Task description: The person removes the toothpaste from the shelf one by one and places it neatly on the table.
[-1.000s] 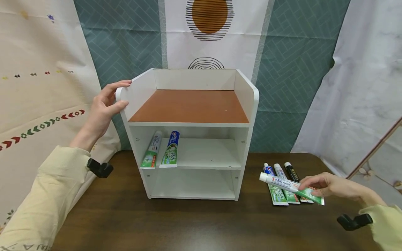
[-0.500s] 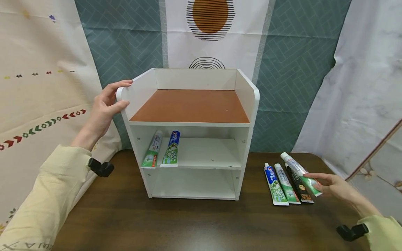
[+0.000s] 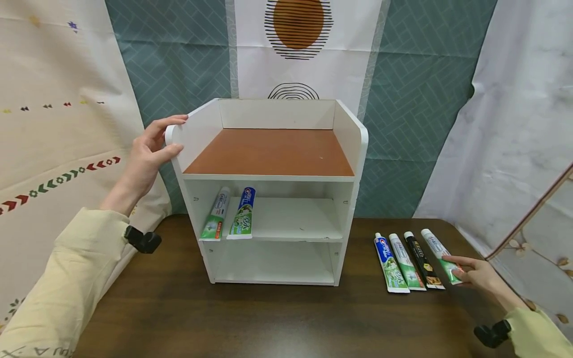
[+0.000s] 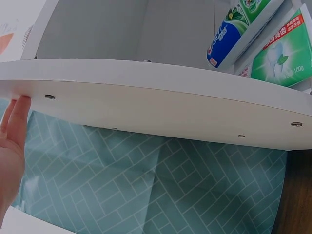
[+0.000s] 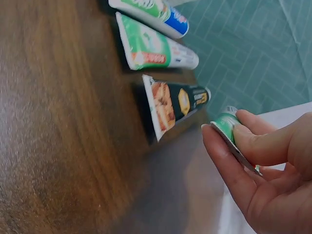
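My left hand (image 3: pixel 149 151) rests on the upper left side panel of the white shelf unit (image 3: pixel 268 177), thumb in front and fingers behind. In the left wrist view its fingertips touch the panel (image 4: pixel 156 105). At the right of the table, my right hand (image 3: pixel 481 278) pinches the lower end of a white and green tube (image 3: pixel 440 251). The right wrist view shows that tube (image 5: pixel 226 124) between thumb and fingers. To its left lie a black tube (image 3: pixel 422 261), another white and green tube (image 3: pixel 407 262) and a blue and green tube (image 3: pixel 391 263), side by side.
On the middle shelf stand or lean a white and green tube (image 3: pixel 217 214) and a blue and green tube (image 3: pixel 243 214), at the left. Behind the dark table (image 3: pixel 268 318) hangs a teal patterned cloth (image 3: pixel 179 59); pale cloths hang at both sides.
My right hand has moved the white and green tube from above the other tubes to the right of the black one, turning it nearly in line with them. My left hand stays on the panel.
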Demonstrator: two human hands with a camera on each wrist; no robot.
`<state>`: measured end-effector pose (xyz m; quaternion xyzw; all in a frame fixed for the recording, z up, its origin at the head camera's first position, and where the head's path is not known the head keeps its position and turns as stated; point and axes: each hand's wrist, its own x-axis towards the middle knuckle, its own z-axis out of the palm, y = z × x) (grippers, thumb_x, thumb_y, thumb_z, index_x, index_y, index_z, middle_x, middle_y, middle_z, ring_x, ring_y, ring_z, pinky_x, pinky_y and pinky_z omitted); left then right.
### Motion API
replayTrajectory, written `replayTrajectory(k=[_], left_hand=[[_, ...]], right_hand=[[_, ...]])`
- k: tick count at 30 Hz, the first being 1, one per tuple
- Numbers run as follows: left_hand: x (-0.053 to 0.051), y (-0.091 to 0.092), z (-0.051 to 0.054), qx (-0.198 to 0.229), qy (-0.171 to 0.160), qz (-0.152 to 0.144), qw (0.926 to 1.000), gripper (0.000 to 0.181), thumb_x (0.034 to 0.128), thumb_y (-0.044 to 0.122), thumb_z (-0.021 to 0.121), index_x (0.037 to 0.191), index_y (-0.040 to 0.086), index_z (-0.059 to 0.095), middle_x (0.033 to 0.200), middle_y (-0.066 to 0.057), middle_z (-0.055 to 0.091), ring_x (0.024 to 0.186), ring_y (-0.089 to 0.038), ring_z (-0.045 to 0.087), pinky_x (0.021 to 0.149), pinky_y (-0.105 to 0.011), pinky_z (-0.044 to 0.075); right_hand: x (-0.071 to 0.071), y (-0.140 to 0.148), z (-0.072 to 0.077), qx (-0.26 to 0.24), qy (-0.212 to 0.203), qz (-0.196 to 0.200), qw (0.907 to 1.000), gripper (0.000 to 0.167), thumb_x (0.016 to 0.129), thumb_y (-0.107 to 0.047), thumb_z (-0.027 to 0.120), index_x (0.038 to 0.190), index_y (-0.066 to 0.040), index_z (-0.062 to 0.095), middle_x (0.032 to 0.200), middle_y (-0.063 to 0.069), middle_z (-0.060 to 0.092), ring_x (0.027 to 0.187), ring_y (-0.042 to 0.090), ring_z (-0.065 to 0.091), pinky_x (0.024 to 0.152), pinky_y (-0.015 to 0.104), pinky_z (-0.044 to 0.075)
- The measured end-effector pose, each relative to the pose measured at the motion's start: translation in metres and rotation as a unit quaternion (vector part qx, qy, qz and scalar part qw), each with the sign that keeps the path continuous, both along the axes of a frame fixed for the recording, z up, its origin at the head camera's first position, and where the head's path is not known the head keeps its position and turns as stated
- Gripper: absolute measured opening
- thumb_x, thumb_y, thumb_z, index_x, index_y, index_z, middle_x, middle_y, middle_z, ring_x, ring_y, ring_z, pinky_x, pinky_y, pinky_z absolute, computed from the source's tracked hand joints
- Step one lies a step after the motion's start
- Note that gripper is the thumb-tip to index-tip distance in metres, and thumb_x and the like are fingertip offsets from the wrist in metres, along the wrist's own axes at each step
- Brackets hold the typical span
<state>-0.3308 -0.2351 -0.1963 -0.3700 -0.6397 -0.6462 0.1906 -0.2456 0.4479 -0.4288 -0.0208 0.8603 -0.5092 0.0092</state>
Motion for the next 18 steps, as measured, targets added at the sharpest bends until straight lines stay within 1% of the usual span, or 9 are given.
replayTrajectory(k=[2,4,6,9,12,13,15,18], left_hand=[[0.000,-0.001,0.000,0.000,0.000,0.000,1.0000,0.042,0.0835,-0.008,0.054,0.123,0.007,0.054,0.134,-0.011,0.040,0.117,-0.027,0.034,0.079,-0.025,0.040],[0.000,-0.001,-0.001,0.001,0.000,-0.002,1.0000,0.042,0.0835,-0.008,0.054,0.123,0.006,0.054,0.134,-0.011,0.039,0.117,-0.027,0.034,0.079,-0.025,0.041],[0.000,-0.002,-0.002,0.001,-0.003,-0.001,1.0000,0.042,0.0836,-0.008,0.053,0.123,0.006,0.054,0.134,-0.011,0.039,0.116,-0.027,0.034,0.079,-0.024,0.041],[0.000,-0.001,-0.002,-0.003,-0.006,0.002,1.0000,0.042,0.0839,-0.007,0.054,0.123,0.006,0.054,0.134,-0.011,0.039,0.115,-0.027,0.035,0.079,-0.025,0.041],[0.000,0.000,-0.001,-0.008,-0.005,0.003,1.0000,0.042,0.0841,-0.006,0.054,0.124,0.007,0.054,0.134,-0.011,0.039,0.115,-0.027,0.035,0.079,-0.025,0.041],[0.000,0.000,-0.001,-0.008,-0.003,0.003,1.0000,0.042,0.0841,-0.007,0.054,0.124,0.007,0.054,0.134,-0.011,0.039,0.115,-0.027,0.035,0.079,-0.026,0.041],[-0.001,0.000,0.000,-0.006,0.000,0.000,1.0000,0.042,0.0838,-0.007,0.054,0.124,0.007,0.054,0.134,-0.011,0.039,0.116,-0.027,0.034,0.078,-0.026,0.041],[-0.001,0.000,0.000,-0.001,0.003,-0.005,1.0000,0.042,0.0835,-0.008,0.054,0.123,0.007,0.054,0.134,-0.011,0.039,0.116,-0.027,0.034,0.078,-0.025,0.042]], right_hand=[[-0.002,0.001,-0.003,0.008,0.000,-0.002,1.0000,0.034,0.087,-0.003,0.057,0.120,0.004,0.055,0.117,0.039,0.041,0.080,0.010,0.056,0.066,0.037,0.049],[-0.004,0.001,-0.006,0.016,0.001,-0.007,0.9998,0.036,0.086,-0.001,0.057,0.120,0.009,0.052,0.117,0.038,0.042,0.079,0.010,0.056,0.065,0.037,0.049],[-0.006,0.001,-0.008,0.018,0.001,-0.008,0.9998,0.037,0.085,0.001,0.057,0.120,0.012,0.051,0.110,0.034,0.048,0.077,0.011,0.055,0.065,0.037,0.050],[-0.008,0.000,-0.013,0.005,-0.009,-0.015,0.9998,0.034,0.084,0.003,0.057,0.117,0.007,0.056,0.097,0.020,0.056,0.073,0.012,0.054,0.064,0.036,0.050],[-0.009,0.000,-0.017,-0.011,-0.017,-0.018,0.9996,0.030,0.084,0.002,0.058,0.114,0.002,0.061,0.089,0.012,0.056,0.072,0.013,0.055,0.063,0.036,0.050],[-0.009,0.000,-0.017,-0.012,-0.020,-0.022,0.9995,0.030,0.084,0.002,0.059,0.114,0.001,0.061,0.090,0.011,0.056,0.072,0.013,0.055,0.063,0.036,0.050],[-0.009,0.000,-0.018,-0.001,-0.021,-0.019,0.9996,0.032,0.085,0.000,0.060,0.116,0.006,0.057,0.093,0.014,0.056,0.074,0.014,0.055,0.063,0.036,0.050],[-0.009,-0.001,-0.020,0.047,-0.017,-0.027,0.9984,0.039,0.084,-0.005,0.062,0.117,0.012,0.052,0.098,0.020,0.056,0.073,0.014,0.054,0.061,0.035,0.049]])
